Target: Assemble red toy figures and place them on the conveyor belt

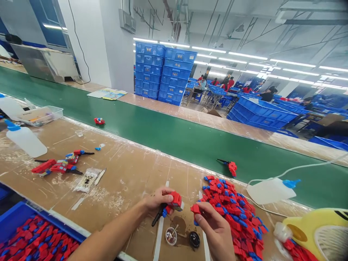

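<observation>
My left hand [160, 198] is closed around a red and blue toy figure [176, 200] with a black rod-like part hanging below it. Close by on the right, my right hand [213, 221] pinches a small red and blue toy part [195, 209], apart from the figure. Below the hands stand a small clear cup [171, 236] with a thin stick in it and a small round pot of dark liquid [194, 239]. Just right of my right hand lies a heap of red and blue toy parts [231, 206].
A green conveyor belt [163, 127] runs behind the bench, bearing toy pieces. White squeeze bottles [25, 139] and assembled toys [61, 165] lie left. A blue bin [16, 214] of parts is at lower left. A yellow fan-like device [318, 232] stands right; blue crates [174, 72] are stacked beyond.
</observation>
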Available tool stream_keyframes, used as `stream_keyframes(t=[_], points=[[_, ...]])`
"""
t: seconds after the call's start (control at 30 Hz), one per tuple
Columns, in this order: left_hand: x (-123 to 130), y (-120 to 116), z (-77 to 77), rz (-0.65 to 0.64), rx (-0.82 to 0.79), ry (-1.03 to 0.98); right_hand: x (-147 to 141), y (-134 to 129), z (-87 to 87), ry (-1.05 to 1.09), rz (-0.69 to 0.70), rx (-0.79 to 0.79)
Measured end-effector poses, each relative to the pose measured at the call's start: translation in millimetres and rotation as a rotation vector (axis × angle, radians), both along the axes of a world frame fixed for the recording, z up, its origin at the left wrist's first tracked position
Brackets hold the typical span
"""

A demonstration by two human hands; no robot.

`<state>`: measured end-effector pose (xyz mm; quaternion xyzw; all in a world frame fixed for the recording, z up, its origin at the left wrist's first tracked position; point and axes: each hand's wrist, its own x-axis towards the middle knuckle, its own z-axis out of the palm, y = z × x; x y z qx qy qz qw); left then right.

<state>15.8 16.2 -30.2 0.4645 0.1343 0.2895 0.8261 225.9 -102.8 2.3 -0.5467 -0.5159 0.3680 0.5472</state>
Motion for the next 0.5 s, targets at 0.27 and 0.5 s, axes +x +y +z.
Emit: stream_keyframes(t=[0.27,0.5], points=[[0.6,-6.6,10.6,-0.062,0.013,0.020,-22.5,15.3,27.0,-0.176,0.093,0.156],[-0.5,-7.5,5.2,-0.067,0.010,0.050,-22.5,17.1,34.4,-0.531,0.147,0.297]])
